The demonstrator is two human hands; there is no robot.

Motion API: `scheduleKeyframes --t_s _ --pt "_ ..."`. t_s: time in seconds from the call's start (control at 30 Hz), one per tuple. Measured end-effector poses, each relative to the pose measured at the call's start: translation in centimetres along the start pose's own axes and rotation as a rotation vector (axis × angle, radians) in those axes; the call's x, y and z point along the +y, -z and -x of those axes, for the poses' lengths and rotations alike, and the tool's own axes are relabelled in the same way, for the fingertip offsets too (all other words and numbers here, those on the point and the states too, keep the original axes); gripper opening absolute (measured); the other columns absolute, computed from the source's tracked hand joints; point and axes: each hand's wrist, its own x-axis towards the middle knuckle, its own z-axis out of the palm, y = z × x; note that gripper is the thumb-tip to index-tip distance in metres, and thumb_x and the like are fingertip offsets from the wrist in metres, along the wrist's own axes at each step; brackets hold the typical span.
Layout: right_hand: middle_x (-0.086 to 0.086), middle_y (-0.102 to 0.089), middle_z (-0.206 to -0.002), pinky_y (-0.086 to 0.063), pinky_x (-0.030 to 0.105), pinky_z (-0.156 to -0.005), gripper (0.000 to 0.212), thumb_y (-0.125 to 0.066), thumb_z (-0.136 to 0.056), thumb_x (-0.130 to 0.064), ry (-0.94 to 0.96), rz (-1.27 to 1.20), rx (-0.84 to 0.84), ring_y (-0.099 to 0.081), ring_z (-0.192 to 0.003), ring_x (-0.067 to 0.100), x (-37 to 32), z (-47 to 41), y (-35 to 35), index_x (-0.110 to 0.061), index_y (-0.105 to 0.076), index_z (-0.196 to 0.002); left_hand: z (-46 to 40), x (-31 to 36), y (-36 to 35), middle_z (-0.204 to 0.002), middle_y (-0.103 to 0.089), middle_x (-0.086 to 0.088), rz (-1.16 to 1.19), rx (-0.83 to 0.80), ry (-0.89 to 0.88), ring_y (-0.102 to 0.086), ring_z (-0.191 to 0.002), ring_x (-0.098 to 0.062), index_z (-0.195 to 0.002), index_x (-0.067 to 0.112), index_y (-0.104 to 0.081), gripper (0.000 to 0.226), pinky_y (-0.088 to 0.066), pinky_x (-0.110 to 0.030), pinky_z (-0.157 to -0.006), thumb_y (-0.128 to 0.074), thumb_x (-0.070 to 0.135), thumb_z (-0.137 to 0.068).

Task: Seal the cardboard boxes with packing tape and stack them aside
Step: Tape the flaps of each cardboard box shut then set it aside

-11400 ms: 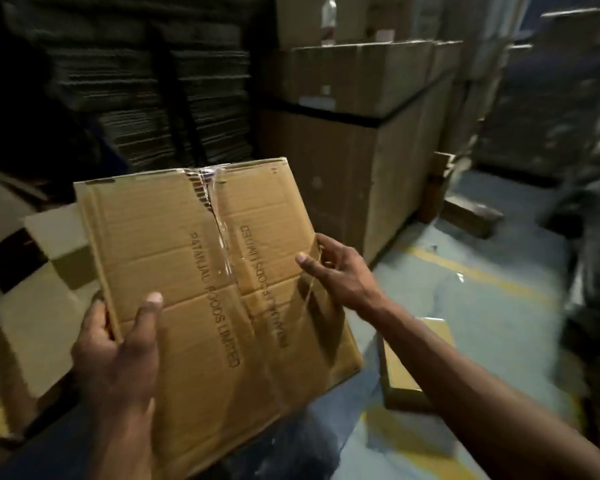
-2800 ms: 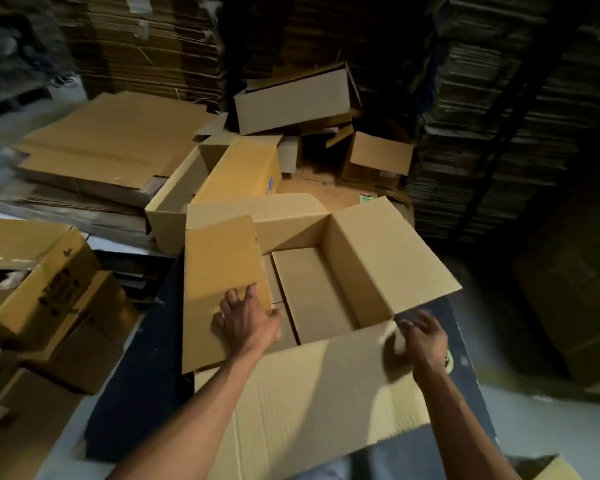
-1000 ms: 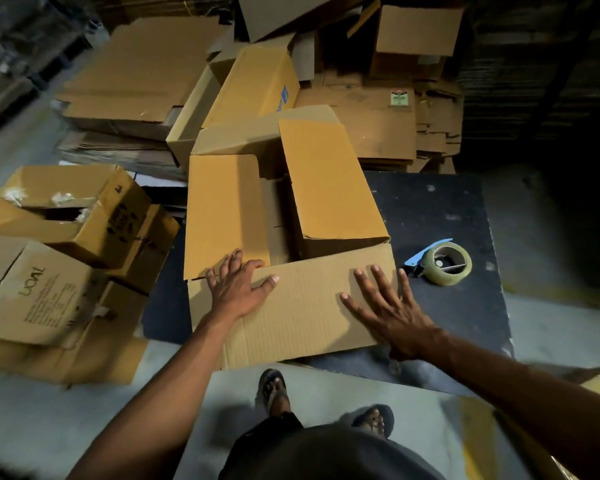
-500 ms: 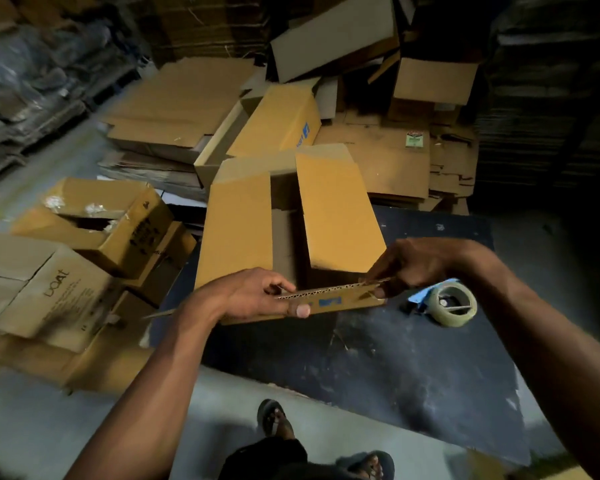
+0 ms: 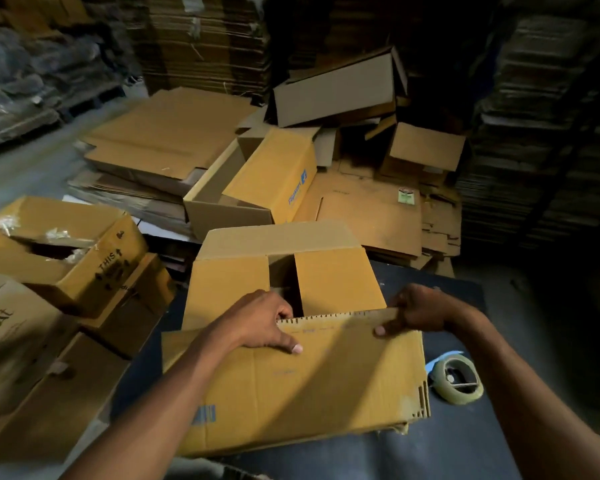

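Both hands — left hand, right hand — now grip the near flap they pressed flat a second ago, raising it over the box on the worktop; tape untouched — sealing comes next.

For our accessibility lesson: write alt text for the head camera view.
Both hands, left hand and right hand, grip the near flap of an open brown cardboard box on a dark table; a clear packing tape roll lies right of it.

Lighting was dim and warm. Hard arm shadows were cast across the cardboard box. The stacked cardboard at the rear was lost in near blackness. Motion blur and wide-angle distortion were noted at the left edge.
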Motion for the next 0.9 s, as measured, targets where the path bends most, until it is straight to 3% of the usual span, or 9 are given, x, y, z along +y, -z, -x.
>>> scheduleKeyframes --t_s 0.1,0.2,0.33,0.43,0.53,0.63,0.77,0.83,0.9 --pt "-0.014 -0.072 -0.104 -0.055 0.027 -0.084 0.044 -0.086 -0.075 -0.053 -0.030 0.045 0.123 -0.069 -0.102 0.011 0.0 -2.9 -1.9 -0.030 -0.072 -0.111 -2.7 -3.0 -1.5 -0.087 -0.072 0.007 0.031 0.028 -0.001 -0.066 -0.080 -0.015 -0.093 0.023 -0.074 0.057 -0.050 -0.036 -0.068 -0.085 0.071 -0.065" --pt "-0.010 -0.055 -0.128 -0.052 0.041 -0.095 0.062 -0.084 -0.073 -0.059 -0.075 0.274 0.333 -0.052 -0.120 0.018 -1.5 -4.9 -5.1 -0.041 -0.061 -0.128 -4.4 -5.6 -3.6 -0.104 -0.072 0.008 0.069 0.044 0.017 -0.063 -0.090 -0.014 -0.110 0.029 -0.073 0.069 -0.050 -0.033 -0.072 -0.081 0.077 -0.062" --pt "-0.016 -0.060 -0.102 -0.052 0.032 -0.072 0.046 -0.078 -0.072 -0.070 0.028 0.253 0.433 -0.059 -0.097 0.014 -7.1 -7.3 -9.4 -0.038 -0.066 -0.103 -5.7 -8.1 -5.6 -0.107 -0.066 0.017 0.189 0.068 0.020 -0.060 -0.096 -0.007 -0.115 0.037 -0.070 0.069 -0.054 -0.031 -0.083 -0.077 0.081 -0.063" --pt "-0.012 -0.069 -0.083 -0.046 0.030 -0.058 0.052 -0.068 -0.072 -0.081 0.072 0.087 0.365 -0.065 -0.074 0.011 -11.9 -9.5 -12.9 -0.031 -0.064 -0.083 -5.4 -10.1 -5.7 -0.088 -0.071 0.022 0.562 0.417 0.036 -0.067 -0.081 0.000 -0.092 0.035 -0.076 0.029 -0.058 -0.029 -0.072 -0.075 0.061 -0.079" --pt "-0.012 -0.072 -0.096 -0.050 0.027 -0.065 0.036 -0.072 -0.077 -0.064 0.172 0.107 0.283 -0.068 -0.084 0.012 -16.3 -12.0 -15.6 -0.032 -0.067 -0.092 -5.8 -13.3 -2.8 -0.083 -0.073 0.012 0.940 0.850 0.311 -0.069 -0.077 -0.007 -0.086 0.032 -0.071 0.013 -0.060 -0.033 -0.067 -0.072 0.045 -0.089" --pt "-0.012 -0.075 -0.094 -0.061 0.031 -0.072 0.030 -0.081 -0.077 -0.050 0.148 0.067 0.198 -0.071 -0.081 0.010 -18.3 -14.0 -15.6 -0.032 -0.074 -0.100 -7.9 -18.2 1.0 -0.086 -0.073 0.002 1.100 0.989 0.462 -0.070 -0.084 -0.017 -0.083 0.029 -0.068 0.012 -0.061 -0.041 -0.078 -0.074 0.027 -0.093" --pt "-0.013 -0.071 -0.080 -0.060 0.032 -0.064 0.043 -0.086 -0.067 -0.065 0.073 0.052 0.209 -0.066 -0.073 0.005 -17.8 -15.1 -15.0 -0.030 -0.073 -0.089 -10.3 -22.9 4.7 -0.102 -0.075 -0.003 1.113 0.999 0.574 -0.070 -0.093 -0.018 -0.100 0.018 -0.074 0.011 -0.060 -0.038 -0.084 -0.077 0.025 -0.091" --pt "-0.012 -0.070 -0.079 -0.060 0.033 -0.062 0.053 -0.082 -0.064 -0.073 0.078 0.041 0.213 -0.066 -0.071 0.006 -17.4 -15.2 -15.2 -0.027 -0.072 -0.089 -11.2 -24.3 6.1 -0.126 -0.067 -0.006 1.321 0.847 0.622 -0.064 -0.109 -0.020 -0.128 0.017 -0.066 0.044 -0.057 -0.036 -0.089 -0.079 0.033 -0.089" --pt "-0.012 -0.070 -0.079 -0.060 0.033 -0.061 0.056 -0.078 -0.064 -0.076 0.073 0.044 0.222 -0.065 -0.069 0.005 -17.2 -15.2 -15.6 -0.026 -0.072 -0.090 -11.5 -25.2 7.5 -0.133 -0.058 -0.010 1.642 0.645 0.656 -0.058 -0.121 -0.029 -0.139 0.022 -0.055 0.071 -0.050 -0.048 -0.101 -0.077 0.059 -0.083"
